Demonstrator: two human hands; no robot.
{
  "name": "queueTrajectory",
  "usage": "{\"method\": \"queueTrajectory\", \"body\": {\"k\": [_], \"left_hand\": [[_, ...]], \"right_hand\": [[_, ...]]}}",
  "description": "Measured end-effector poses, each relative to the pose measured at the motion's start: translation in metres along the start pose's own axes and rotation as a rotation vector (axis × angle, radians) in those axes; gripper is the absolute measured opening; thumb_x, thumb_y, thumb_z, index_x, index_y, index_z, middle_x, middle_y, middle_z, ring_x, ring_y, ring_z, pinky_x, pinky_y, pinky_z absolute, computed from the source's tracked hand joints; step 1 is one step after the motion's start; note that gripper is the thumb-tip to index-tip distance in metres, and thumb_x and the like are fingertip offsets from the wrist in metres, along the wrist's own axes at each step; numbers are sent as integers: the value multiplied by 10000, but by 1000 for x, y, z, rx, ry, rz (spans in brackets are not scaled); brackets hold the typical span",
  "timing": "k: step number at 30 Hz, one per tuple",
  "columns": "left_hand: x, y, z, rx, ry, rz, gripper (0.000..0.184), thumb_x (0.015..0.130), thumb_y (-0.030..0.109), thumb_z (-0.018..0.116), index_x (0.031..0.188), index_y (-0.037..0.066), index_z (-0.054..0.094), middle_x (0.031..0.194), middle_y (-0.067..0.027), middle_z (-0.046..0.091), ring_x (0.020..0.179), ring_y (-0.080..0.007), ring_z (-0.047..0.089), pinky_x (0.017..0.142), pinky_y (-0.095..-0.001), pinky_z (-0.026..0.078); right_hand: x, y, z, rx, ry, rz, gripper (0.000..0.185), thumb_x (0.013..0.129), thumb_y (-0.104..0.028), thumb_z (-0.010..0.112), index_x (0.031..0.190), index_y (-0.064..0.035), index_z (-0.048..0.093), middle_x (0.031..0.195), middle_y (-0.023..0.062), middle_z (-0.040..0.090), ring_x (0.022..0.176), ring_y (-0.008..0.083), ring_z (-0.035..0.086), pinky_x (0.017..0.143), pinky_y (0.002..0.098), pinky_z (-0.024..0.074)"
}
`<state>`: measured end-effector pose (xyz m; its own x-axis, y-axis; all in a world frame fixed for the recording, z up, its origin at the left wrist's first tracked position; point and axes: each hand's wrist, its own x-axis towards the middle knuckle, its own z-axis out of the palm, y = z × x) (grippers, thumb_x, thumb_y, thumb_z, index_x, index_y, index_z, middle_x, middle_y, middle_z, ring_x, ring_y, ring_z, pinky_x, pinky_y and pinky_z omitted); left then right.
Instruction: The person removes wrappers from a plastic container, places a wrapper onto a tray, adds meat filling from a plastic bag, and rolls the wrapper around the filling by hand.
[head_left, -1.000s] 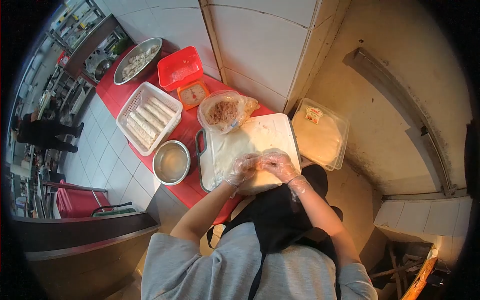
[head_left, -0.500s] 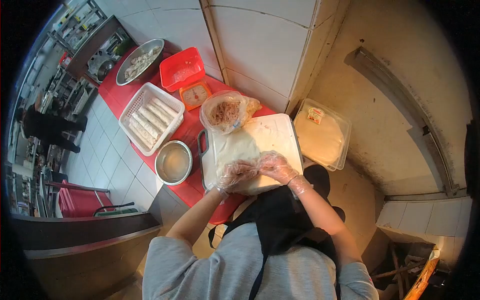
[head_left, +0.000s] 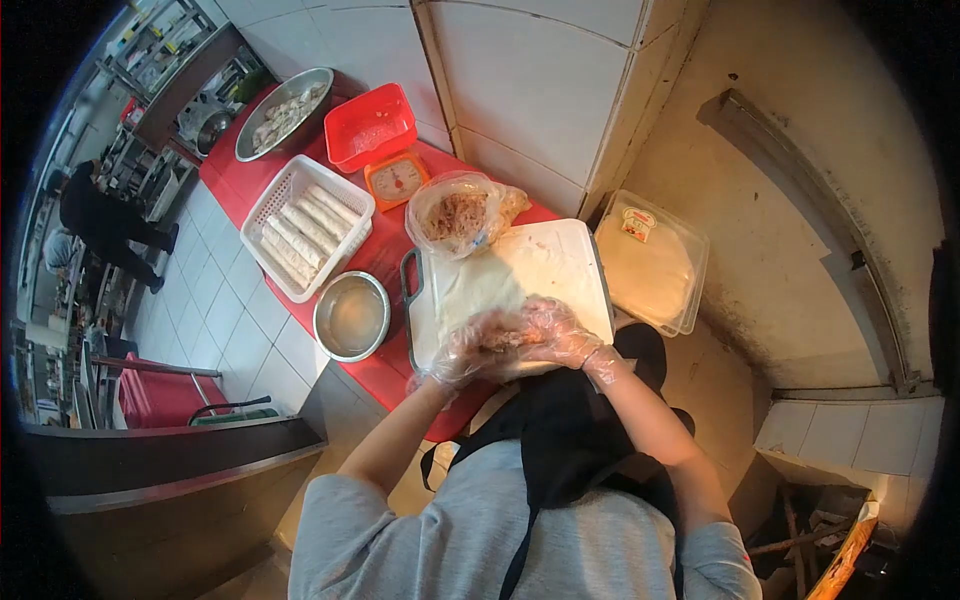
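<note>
A thin white wrapper sheet (head_left: 480, 290) lies flat on a white cutting board (head_left: 565, 258) with a dark rim. Over the near part of the sheet, my left hand (head_left: 462, 350) and my right hand (head_left: 556, 332), both in clear plastic gloves, curl toward each other. Between them is a clump of brownish-pink minced filling (head_left: 505, 338), and the fingers of both hands are closed around it. Just beyond the board sits a plastic bag of the same-looking filling (head_left: 455, 215), its mouth wide.
On the red table (head_left: 235, 165) stand a white basket of rolls (head_left: 262, 205), a metal bowl of liquid (head_left: 322, 328), an orange scale (head_left: 397, 180), a red tray (head_left: 370, 125) and a bowl of pale pieces (head_left: 250, 140). A clear container of stacked sheets (head_left: 650, 265) sits right. A person (head_left: 105, 215) stands far left.
My hands have parted slightly, and the filling between them shows more plainly. The view has shifted a little. The person in the background stands more upright.
</note>
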<state>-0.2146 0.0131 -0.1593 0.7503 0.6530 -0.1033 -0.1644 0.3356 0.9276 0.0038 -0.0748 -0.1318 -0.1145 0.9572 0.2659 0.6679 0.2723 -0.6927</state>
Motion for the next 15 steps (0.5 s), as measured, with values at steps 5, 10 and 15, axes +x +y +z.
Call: {"method": "queueTrajectory", "body": {"k": [5,10,15], "left_hand": [[3,3,-13,838,-191,421,428,787,117,800,1184,26,671,1211,-158,657,1052,-265,664,914,-347,529],[-26,15,-7,584,24,113,437,778,1,761,1203,59,672,1188,-136,660,1096,-274,638,952,-350,505],[-18,11,-14,1002,55,461,512,746,116,824,1221,36,652,1144,-150,678,1073,-282,657,929,-379,519]], "right_hand": [[5,3,17,-179,-39,36,300,699,-272,794,962,-148,720,930,84,639,994,297,593,942,447,423],[5,-8,13,-142,-37,39,353,693,-272,806,1010,-138,728,908,96,644,989,292,604,947,425,430],[23,-22,0,133,-52,138,323,695,-285,806,936,-89,718,853,123,653,916,304,629,852,410,483]]}}
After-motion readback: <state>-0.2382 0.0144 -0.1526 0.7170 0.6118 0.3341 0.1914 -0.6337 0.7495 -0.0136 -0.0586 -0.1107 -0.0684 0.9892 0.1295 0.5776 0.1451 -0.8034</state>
